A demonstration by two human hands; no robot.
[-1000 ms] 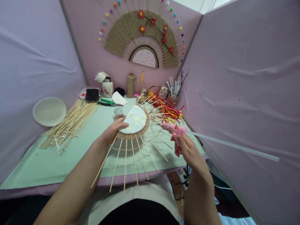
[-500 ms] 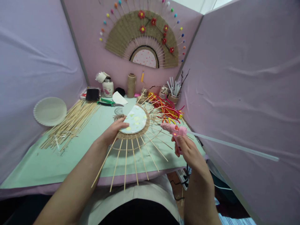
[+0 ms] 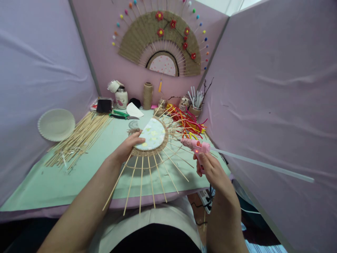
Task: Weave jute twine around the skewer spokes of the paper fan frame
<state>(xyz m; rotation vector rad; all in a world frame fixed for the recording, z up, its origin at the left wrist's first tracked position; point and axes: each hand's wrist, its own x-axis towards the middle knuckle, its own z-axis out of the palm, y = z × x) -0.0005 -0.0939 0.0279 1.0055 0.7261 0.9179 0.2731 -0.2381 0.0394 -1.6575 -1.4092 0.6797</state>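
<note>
My left hand (image 3: 131, 144) grips a half-round fan frame (image 3: 152, 135) by its straight edge, thumb on the patterned fabric face. A woven twine band runs round the curved edge, and thin sticks fan out from it toward me and to the right. In my right hand (image 3: 209, 167) is a pink glue gun (image 3: 196, 146) with a lit orange light. Its nozzle points left at the sticks; whether it touches one I cannot tell. A long translucent glue stick (image 3: 263, 164) sticks out of its back end.
Loose sticks (image 3: 81, 137) and a white plate (image 3: 56, 125) lie on the left. Green-handled pruning shears (image 3: 123, 116), a twine spool (image 3: 147, 96) and a jar (image 3: 121, 98) stand or lie at the back. Red and yellow pipe cleaners (image 3: 186, 119) lie back right. A finished fan (image 3: 160, 38) hangs behind.
</note>
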